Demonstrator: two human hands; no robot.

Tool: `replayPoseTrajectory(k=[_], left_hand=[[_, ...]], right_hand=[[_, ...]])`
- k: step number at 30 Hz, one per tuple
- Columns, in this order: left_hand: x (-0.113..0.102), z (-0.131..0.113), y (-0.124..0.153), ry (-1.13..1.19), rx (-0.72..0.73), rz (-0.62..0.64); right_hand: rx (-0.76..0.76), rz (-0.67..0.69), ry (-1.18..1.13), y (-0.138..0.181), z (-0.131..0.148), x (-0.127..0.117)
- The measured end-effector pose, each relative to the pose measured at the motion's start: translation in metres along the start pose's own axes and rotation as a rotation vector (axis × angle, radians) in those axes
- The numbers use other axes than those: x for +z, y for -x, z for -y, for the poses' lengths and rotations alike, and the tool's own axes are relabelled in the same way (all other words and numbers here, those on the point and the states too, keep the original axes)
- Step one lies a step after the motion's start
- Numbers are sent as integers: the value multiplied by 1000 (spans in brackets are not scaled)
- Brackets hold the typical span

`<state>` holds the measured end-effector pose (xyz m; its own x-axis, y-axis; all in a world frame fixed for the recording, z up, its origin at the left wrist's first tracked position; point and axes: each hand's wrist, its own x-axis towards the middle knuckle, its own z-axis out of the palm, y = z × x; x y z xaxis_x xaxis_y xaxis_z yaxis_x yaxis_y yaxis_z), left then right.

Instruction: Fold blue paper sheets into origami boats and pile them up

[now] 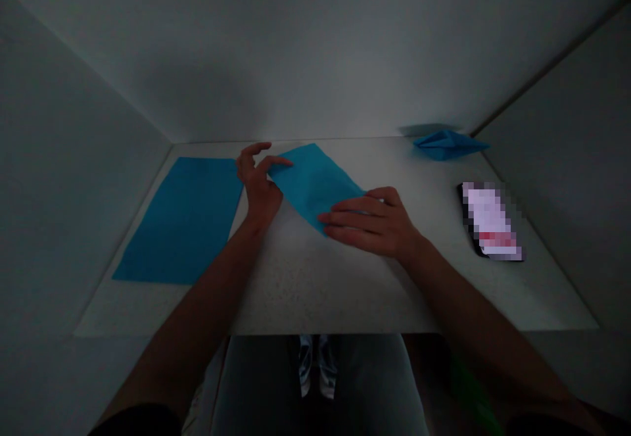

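A folded sheet of blue paper (315,183) lies slanted in the middle of the white table (315,291). My right hand (372,224) lies flat on its near right corner, fingers stretched out and pressing it down. My left hand (257,183) rests at the sheet's left edge with its fingers curled and apart, the thumb and forefinger touching the paper's upper left corner.
A flat blue sheet (182,219) lies at the table's left. A folded blue paper boat (446,143) sits at the far right corner. A phone (490,221) with a lit screen lies on the right. Walls close in on three sides.
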<state>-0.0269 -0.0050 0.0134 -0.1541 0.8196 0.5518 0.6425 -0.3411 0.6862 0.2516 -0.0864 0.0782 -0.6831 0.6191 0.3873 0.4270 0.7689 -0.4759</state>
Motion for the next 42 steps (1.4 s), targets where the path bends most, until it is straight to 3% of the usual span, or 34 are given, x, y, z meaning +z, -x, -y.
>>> replayPoseTrajectory(k=[2,7,13,20,30,36,42], left_hand=[[4,14,-3,-48,-29,90],[10,27,-5,-108,-14,374],[4,19,-6,-17,38,422],[3,16,-2,143,126,679],[1,4,-2,371,57,758],[4,5,0,334,60,739],[7,1,3,234,95,635]], right_hand=[[-8,-35,81,4,-20,-4],[-2,31,95,10,-59,-6],[159,1,-87,17,-78,-7],[344,-75,-255,24,-97,-12],[404,-134,-104,27,-126,2],[376,-31,170,27,-128,11],[380,-22,183,26,-124,16]])
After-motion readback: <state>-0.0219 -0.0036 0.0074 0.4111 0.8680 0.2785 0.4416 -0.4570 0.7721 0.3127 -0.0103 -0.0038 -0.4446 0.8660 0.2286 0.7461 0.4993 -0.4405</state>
